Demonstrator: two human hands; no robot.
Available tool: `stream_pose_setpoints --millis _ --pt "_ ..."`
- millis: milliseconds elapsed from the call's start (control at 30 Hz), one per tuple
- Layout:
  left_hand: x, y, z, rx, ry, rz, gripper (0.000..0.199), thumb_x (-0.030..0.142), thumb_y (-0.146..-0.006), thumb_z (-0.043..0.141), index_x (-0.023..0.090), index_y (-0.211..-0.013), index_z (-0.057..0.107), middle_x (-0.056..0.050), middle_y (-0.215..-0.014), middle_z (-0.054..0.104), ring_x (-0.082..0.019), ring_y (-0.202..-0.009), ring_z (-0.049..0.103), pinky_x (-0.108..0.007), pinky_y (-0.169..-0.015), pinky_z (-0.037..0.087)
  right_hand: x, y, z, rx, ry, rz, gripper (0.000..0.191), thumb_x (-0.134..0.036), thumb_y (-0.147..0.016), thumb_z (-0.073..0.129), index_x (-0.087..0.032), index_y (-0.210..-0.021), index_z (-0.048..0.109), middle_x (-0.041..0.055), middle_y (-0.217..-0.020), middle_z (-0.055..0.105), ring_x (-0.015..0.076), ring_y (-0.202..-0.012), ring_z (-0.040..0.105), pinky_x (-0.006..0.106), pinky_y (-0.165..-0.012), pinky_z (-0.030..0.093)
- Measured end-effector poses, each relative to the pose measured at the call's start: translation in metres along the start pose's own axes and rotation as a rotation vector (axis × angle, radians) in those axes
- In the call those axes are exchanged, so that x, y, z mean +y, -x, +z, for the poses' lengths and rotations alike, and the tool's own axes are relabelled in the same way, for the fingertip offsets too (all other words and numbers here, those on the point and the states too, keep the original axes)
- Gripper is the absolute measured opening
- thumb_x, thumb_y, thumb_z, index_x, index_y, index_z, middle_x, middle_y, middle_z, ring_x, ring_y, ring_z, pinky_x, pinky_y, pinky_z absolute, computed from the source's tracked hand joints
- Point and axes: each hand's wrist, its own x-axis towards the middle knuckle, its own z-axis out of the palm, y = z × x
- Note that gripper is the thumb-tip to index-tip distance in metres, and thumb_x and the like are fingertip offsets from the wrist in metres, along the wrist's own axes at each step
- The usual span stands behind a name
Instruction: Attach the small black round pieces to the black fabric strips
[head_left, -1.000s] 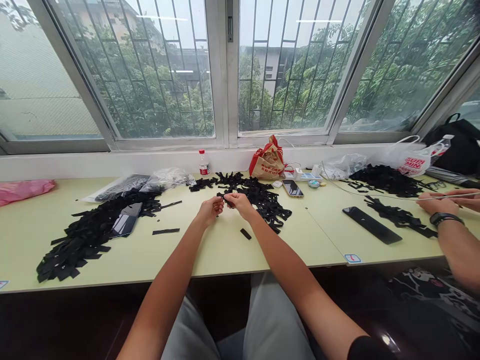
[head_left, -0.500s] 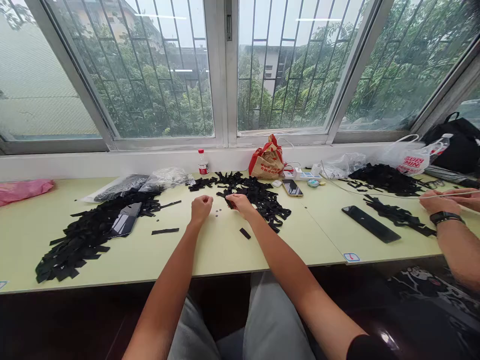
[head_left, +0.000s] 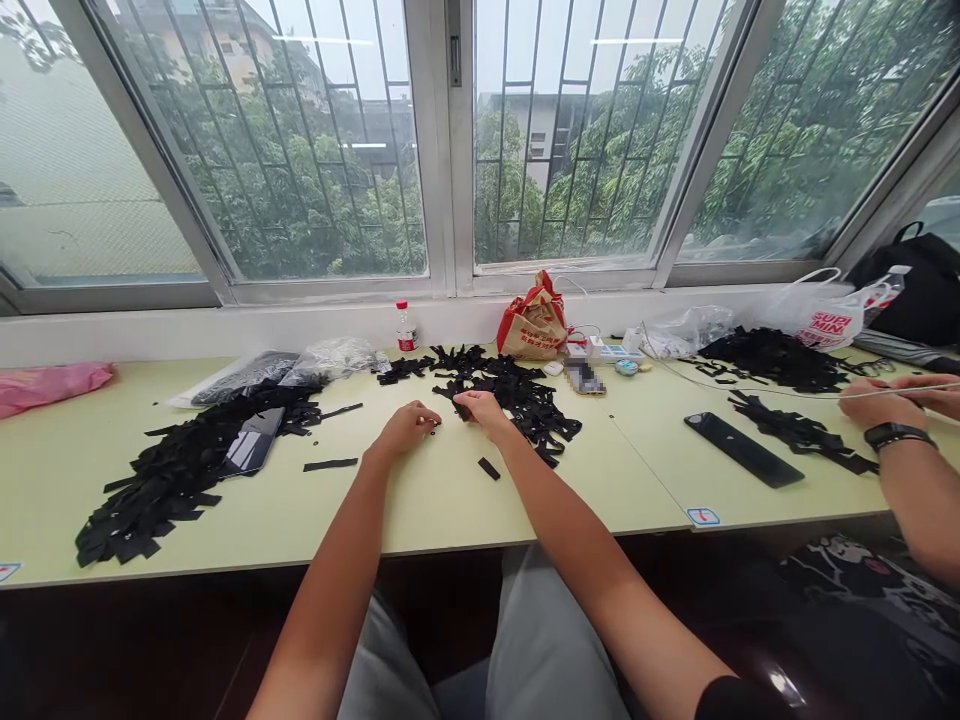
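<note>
My left hand [head_left: 407,427] reaches down to the table with its fingertips drawn together at a small dark ring, and another small ring [head_left: 433,433] lies just below them. To its right, my right hand [head_left: 484,410] pinches a short black fabric strip [head_left: 460,408], mostly covered by the fingers. Right behind that hand spreads a loose pile of black strips [head_left: 525,395]. One separate black strip [head_left: 489,468] lies nearer the table edge, and a longer one [head_left: 330,465] is left of my left arm.
A long heap of black strips [head_left: 161,480] with a dark phone [head_left: 253,440] on it lies left. Along the back stand a small bottle [head_left: 406,328], a paper bag [head_left: 534,322] and a power strip [head_left: 600,350]. At right, a co-worker's hands [head_left: 881,402] hold a pale cord.
My left hand has moved down and right from a closed fist to the small rings on the table. My right hand stays almost where it was, holding the strip.
</note>
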Motion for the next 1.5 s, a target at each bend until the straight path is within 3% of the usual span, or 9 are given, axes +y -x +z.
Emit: stream_pose_setpoints --millis 367,600,900,1000,1133,1267,1500 --pt "0.007 -0.003 0.005 0.058 -0.130 -0.075 0.018 0.028 -0.087 0.055 0.022 -0.086 0.072 -0.006 -0.095 0.062 -0.018 -0.077 0.060 -0.030 -0.070 0.044 -0.001 0.002 0.002 0.014 0.064 -0.015 0.027 -0.040 -0.062 0.076 -0.017 -0.071 0.067 -0.0030 -0.057 0.053 0.0102 -0.054 0.043 0.025 -0.053 0.037" --pt "0.007 -0.002 0.007 0.058 -0.127 -0.051 0.023 0.026 -0.089 0.052 0.025 -0.094 0.075 -0.005 -0.094 0.062 -0.017 -0.074 0.060 -0.030 -0.073 0.044 0.001 0.002 0.001 0.006 0.101 -0.057 0.026 -0.041 -0.064 0.075 -0.017 -0.071 0.068 -0.0051 -0.053 0.047 0.0097 -0.052 0.038 0.026 -0.052 0.035" --pt "0.001 -0.004 0.013 0.114 -0.129 -0.075 0.015 0.024 -0.086 0.054 0.022 -0.086 0.069 -0.004 -0.094 0.064 -0.016 -0.075 0.059 -0.029 -0.071 0.043 0.000 0.003 0.003 0.020 0.109 -0.042 0.027 -0.041 -0.064 0.074 -0.016 -0.074 0.069 -0.0042 -0.055 0.050 0.0104 -0.053 0.042 0.026 -0.052 0.036" --pt "0.002 -0.006 0.016 0.176 -0.022 -0.068 0.012 0.024 -0.085 0.054 0.020 -0.082 0.065 -0.004 -0.089 0.066 -0.017 -0.076 0.058 -0.029 -0.071 0.043 0.002 0.001 0.002 0.017 0.114 -0.056 0.028 -0.041 -0.064 0.074 -0.016 -0.074 0.069 -0.0038 -0.056 0.050 0.0106 -0.054 0.043 0.026 -0.052 0.038" --pt "0.010 -0.012 0.018 0.268 0.288 -0.079 0.019 0.036 -0.085 0.056 0.019 -0.084 0.065 -0.003 -0.078 0.065 -0.017 -0.071 0.058 -0.029 -0.068 0.044 0.005 -0.001 0.002 0.012 0.126 -0.075 0.028 -0.043 -0.064 0.073 -0.016 -0.072 0.068 -0.0038 -0.056 0.051 0.0103 -0.053 0.042 0.025 -0.053 0.038" --pt "0.018 -0.017 0.018 0.272 0.586 -0.099 0.032 0.047 -0.075 0.069 0.017 -0.087 0.068 -0.006 -0.080 0.069 -0.017 -0.069 0.060 -0.030 -0.065 0.045 0.004 0.001 0.005 0.013 0.162 -0.098 0.028 -0.043 -0.065 0.072 -0.016 -0.074 0.070 -0.0031 -0.056 0.053 0.0105 -0.053 0.043 0.025 -0.051 0.037" --pt "0.024 -0.014 0.017 0.275 0.684 -0.165 0.033 0.042 -0.070 0.076 0.014 -0.087 0.074 -0.005 -0.072 0.069 -0.015 -0.065 0.058 -0.030 -0.066 0.046 -0.001 0.010 0.009 -0.035 0.260 -0.208 0.029 -0.045 -0.067 0.069 -0.017 -0.075 0.070 -0.0002 -0.065 0.060 0.0113 -0.057 0.044 0.024 -0.050 0.035"
